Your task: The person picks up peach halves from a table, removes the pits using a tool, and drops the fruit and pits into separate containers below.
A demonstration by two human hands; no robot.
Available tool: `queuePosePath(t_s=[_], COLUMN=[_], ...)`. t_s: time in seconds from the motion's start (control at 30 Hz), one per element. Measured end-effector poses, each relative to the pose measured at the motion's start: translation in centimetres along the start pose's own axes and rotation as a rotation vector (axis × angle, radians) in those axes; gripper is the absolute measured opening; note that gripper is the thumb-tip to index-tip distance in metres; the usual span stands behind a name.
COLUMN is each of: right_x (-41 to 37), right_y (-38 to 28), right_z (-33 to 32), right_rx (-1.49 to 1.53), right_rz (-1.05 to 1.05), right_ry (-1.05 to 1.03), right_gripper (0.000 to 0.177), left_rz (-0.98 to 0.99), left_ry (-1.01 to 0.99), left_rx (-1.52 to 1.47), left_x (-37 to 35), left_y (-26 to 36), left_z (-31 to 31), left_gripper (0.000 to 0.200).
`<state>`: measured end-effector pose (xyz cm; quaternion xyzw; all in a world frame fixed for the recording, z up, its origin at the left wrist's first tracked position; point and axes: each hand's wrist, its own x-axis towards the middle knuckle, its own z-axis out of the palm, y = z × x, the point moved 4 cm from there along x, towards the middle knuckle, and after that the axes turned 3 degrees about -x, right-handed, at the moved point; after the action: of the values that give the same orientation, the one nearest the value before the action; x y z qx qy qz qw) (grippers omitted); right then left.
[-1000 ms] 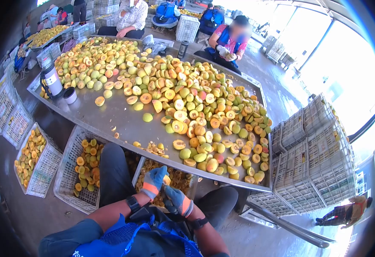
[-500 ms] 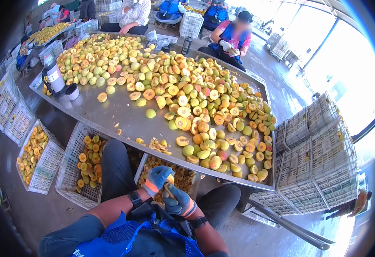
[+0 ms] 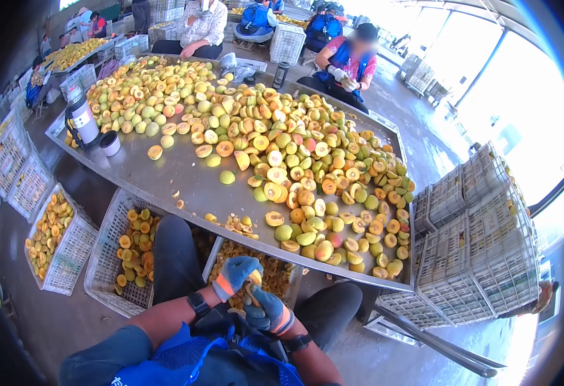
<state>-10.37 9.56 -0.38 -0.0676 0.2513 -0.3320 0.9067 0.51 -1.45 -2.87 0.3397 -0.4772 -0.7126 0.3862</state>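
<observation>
My left hand (image 3: 235,275), in a blue and orange glove, is closed on a piece of yellow fruit (image 3: 255,278). Right beside it, my right hand (image 3: 268,309), gloved too, has its fingers closed around something small with a brownish edge that I cannot make out. Both hands are close together above a crate of fruit scraps (image 3: 295,283) between the knees. Halved yellow-green fruits (image 3: 295,141) lie heaped on the metal table (image 3: 185,177) in front.
A crate of fruit (image 3: 105,276) stands left of the knees, another (image 3: 69,267) beyond it. Stacked crates (image 3: 468,257) rise at the right. A thermos (image 3: 83,121) and cup (image 3: 109,143) are on the table's left. A co-worker (image 3: 349,61) sits across the table.
My left hand has shifted slightly down and tilted over the fruit, and my right hand has turned a little. The view has moved slightly. Both hands stay closed and together.
</observation>
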Motion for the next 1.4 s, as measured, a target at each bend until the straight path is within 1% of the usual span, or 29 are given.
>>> queuePosePath(t_s=[0.03, 0.07, 0.17, 0.27, 0.37, 0.47, 0.57, 0.67, 0.77, 0.83, 0.87, 0.93, 0.97, 1.0, 1.03, 1.07, 1.1, 1.13, 1.17, 1.2, 1.23, 1.3, 1.4], right_x=[0.0, 0.2, -0.2, -0.3, -0.4, -0.4, -0.5, -0.2, 0.4, -0.2, -0.3, -0.7, -0.6, -0.9, -0.7, -0.2, 0.5, 1.3, 1.7, 2.0, 1.9, 1.8, 2.7], right_y=[0.2, 0.2, 0.1, -0.2, -0.1, 0.8, 1.0, 1.7, 1.8, 0.9, 0.4, -0.3, -0.8, -1.5, -1.7, -1.8, -1.9, -2.0, -2.2, -2.3, -2.1, -1.5, -0.8], right_z=[-0.1, -0.6, 0.6, 0.5, 0.4, -0.3, -0.4, -0.9, -1.9, -1.0, -0.3, 2.1, 2.9, 3.6, 2.9, 1.8, 0.6, -0.6, -2.2, -3.3, -3.8, -4.5, -6.6], right_rx=[-0.059, -0.061, -0.068, -0.305, -0.205, -0.064, -0.180, 0.041, -0.050, -0.046, -0.090, -0.323, -0.456, -0.584, -0.692, -0.979, -1.224, -1.464, -1.637, -1.741, -1.707, -1.661, -1.607], right_rz=[-0.016, -0.039, -0.028, -0.052, -0.024, 0.021, -0.017, 0.017, -0.077, -0.115, -0.145, -0.251, -0.319, -0.456, -0.518, -0.736, -0.723, -0.695, -0.396, -0.202, -0.216, -0.252, -0.423], right_ry=[0.067, 0.061, 0.031, 0.206, 0.085, 0.015, 0.087, -0.104, -0.100, -0.068, -0.036, 0.108, 0.183, 0.208, 0.337, 0.430, 0.557, 0.693, 0.858, 0.908, 0.915, 0.917, 0.955], right_gripper=[0.039, 0.039, 0.039, 0.039, 0.038, 0.039, 0.040, 0.040, 0.035, 0.031, 0.033, 0.036, 0.038, 0.036, 0.039, 0.040, 0.041, 0.042, 0.043, 0.043, 0.044, 0.046, 0.042], left_rz=[-0.077, -0.051, -0.067, 0.036, 0.008, -0.018, -0.098, 0.045, -0.018, -0.409, -0.358, -0.257, -0.314, -0.272, -0.219, 0.145, 0.388, 0.633, 0.753, 0.773, 0.794, 0.495, 0.652], left_ry=[0.009, 0.011, -0.096, -0.078, -0.022, -0.036, -0.050, -0.168, -0.120, -0.035, 0.012, 0.105, 0.255, 0.371, 0.483, 0.471, 0.471, 0.554, 0.674, 0.736, 0.788, 0.871, 0.696], left_rx=[-0.052, -0.013, 0.090, 0.078, 0.004, -0.035, -0.119, 0.084, 0.120, -0.396, -0.384, -0.353, -0.529, -0.475, -0.418, -0.043, 0.318, 0.676, 1.014, 1.319, 1.621, 1.410, 1.652], left_x=[0.0, 0.0, -0.3, -0.6, -1.6, -1.5, -1.9, -1.7, -0.5, -0.6, -0.5, -0.4, 0.1, 0.1, -0.2, -0.7, -1.6, -2.8, -4.3, -5.6, -6.1, -6.3, -4.6], left_y=[0.0, 0.5, 1.7, 0.7, 1.2, -0.3, -1.1, 0.7, -0.7, -1.2, -1.4, -1.9, -1.1, 1.0, 2.7, 3.9, 5.7, 7.4, 9.5, 11.0, 12.3, 15.3, 16.9], left_z=[0.0, 0.3, 0.4, 0.1, 0.8, 0.6, 0.4, 0.5, -0.2, -0.3, -0.8, -1.9, -2.1, -2.9, -4.2, -6.7, -9.2, -11.5, -13.7, -16.5, -18.7, -20.6, -17.2], left_gripper=[0.031, 0.034, 0.037, 0.043, 0.044, 0.045, 0.044, 0.044, 0.043, 0.042, 0.040, 0.039, 0.037, 0.030, 0.024, 0.020, 0.022, 0.024, 0.029, 0.028, 0.028, 0.027, 0.023])
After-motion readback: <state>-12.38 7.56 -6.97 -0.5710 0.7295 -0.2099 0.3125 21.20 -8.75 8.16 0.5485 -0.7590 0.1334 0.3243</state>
